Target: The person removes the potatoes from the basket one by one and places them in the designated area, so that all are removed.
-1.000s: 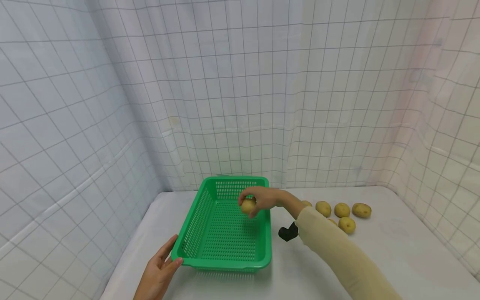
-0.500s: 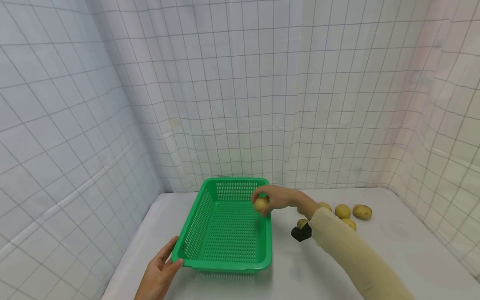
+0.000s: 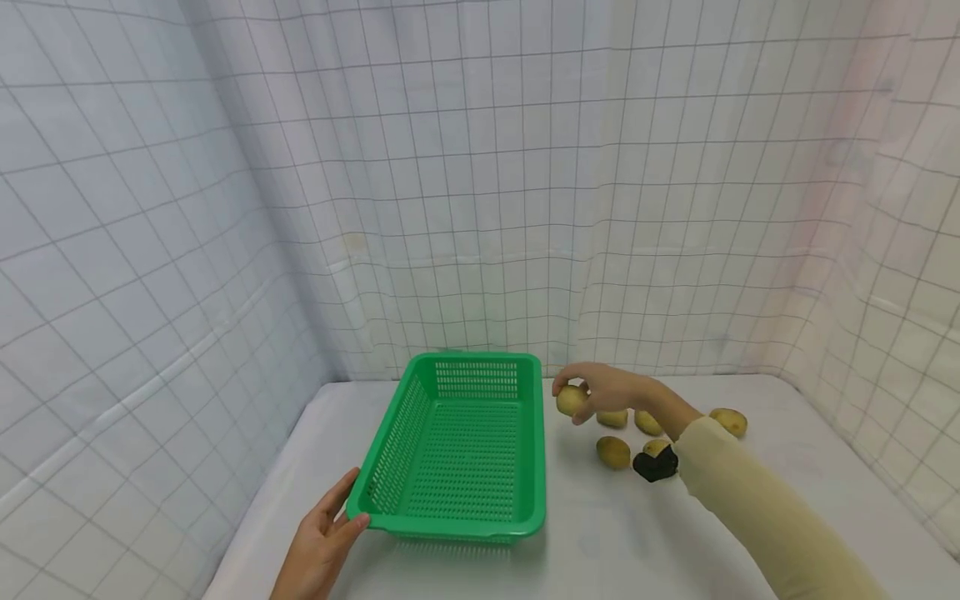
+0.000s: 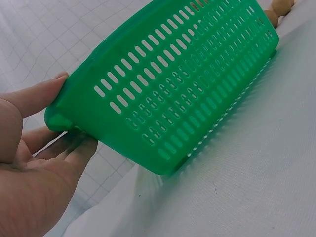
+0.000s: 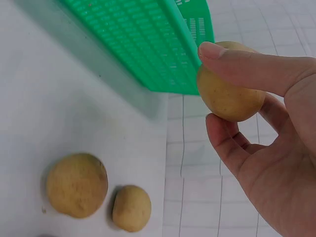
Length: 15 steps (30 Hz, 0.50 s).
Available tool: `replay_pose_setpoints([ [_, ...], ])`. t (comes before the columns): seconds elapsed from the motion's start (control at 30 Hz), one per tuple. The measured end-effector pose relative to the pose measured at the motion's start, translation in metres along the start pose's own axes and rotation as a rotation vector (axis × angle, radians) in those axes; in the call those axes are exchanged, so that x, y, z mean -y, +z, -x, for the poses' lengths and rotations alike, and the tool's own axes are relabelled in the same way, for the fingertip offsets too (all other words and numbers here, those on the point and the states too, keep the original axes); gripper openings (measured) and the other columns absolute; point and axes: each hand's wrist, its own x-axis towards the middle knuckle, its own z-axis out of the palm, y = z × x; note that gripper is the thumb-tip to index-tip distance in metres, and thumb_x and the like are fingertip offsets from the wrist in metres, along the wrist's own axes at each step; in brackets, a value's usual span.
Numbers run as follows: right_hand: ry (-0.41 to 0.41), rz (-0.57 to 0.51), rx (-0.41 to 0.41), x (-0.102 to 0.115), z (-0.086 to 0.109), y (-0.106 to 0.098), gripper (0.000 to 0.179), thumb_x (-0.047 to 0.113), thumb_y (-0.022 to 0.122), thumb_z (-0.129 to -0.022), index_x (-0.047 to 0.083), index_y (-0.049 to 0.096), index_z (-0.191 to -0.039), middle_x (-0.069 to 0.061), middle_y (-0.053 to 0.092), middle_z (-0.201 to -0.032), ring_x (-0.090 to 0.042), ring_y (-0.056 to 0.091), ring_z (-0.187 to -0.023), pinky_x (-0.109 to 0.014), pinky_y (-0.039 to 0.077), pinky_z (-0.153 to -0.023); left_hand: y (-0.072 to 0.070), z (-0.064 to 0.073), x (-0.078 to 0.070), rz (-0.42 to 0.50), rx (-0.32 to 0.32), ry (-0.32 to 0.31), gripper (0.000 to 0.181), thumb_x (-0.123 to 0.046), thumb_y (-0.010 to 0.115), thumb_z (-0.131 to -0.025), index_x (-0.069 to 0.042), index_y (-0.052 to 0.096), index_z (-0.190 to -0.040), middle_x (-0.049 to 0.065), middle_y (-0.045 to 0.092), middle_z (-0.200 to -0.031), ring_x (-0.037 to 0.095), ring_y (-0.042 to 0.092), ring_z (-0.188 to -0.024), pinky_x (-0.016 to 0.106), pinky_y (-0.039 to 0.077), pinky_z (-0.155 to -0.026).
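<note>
My right hand pinches a potato between thumb and fingers, just outside the right rim of a green plastic basket. In the right wrist view the thumb lies across the top of the held potato, with the fingertips beneath it, and the basket's wall stands just beyond. My left hand grips the basket's near left corner. The left wrist view has that thumb over the rim of the basket and the other fingers underneath.
Several potatoes lie on the white table right of the basket, among them a near potato and a far right potato. A black item shows below the right wrist. Gridded white curtain surrounds the table.
My right hand has carried the potato from over the basket to the right, past its rim. The black item has shifted right with the arm. The left hand stays at the corner.
</note>
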Motion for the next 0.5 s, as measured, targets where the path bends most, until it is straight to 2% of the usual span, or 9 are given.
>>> replay_pose_setpoints([
  [0.17,0.031,-0.031,-0.029,-0.008,0.014,-0.008,0.044,0.010,0.086,-0.086,0.021,0.067,-0.124,-0.002,0.056,-0.138,-0.038,0.049,-0.129,-0.050,0.047,-0.105,-0.001,0.002,-0.004,-0.021,-0.020,-0.012,0.079,0.001,0.059,-0.103,0.008,0.006,-0.162,0.023,0.002,-0.167,-0.002,0.052,-0.127,0.024,0.046,-0.104],
  [0.3,0.035,-0.049,-0.038,-0.014,0.024,-0.013,0.045,0.013,0.087,-0.086,0.021,0.067,-0.125,-0.005,0.054,-0.142,-0.042,0.048,-0.131,-0.054,0.047,-0.104,-0.001,0.002,-0.005,-0.028,-0.038,-0.019,0.079,0.000,0.060,-0.103,0.008,0.008,-0.162,0.022,0.003,-0.167,-0.002,0.053,-0.126,0.023,0.047,-0.103],
  [0.5,0.066,-0.040,-0.076,-0.027,0.040,-0.016,0.042,0.012,0.085,-0.087,0.021,0.067,-0.123,-0.008,0.053,-0.142,-0.045,0.050,-0.128,-0.056,0.049,-0.099,0.000,0.001,-0.001,-0.022,-0.015,-0.012,0.078,0.001,0.058,-0.104,0.007,0.008,-0.162,0.021,0.004,-0.166,0.000,0.052,-0.127,0.023,0.047,-0.104],
])
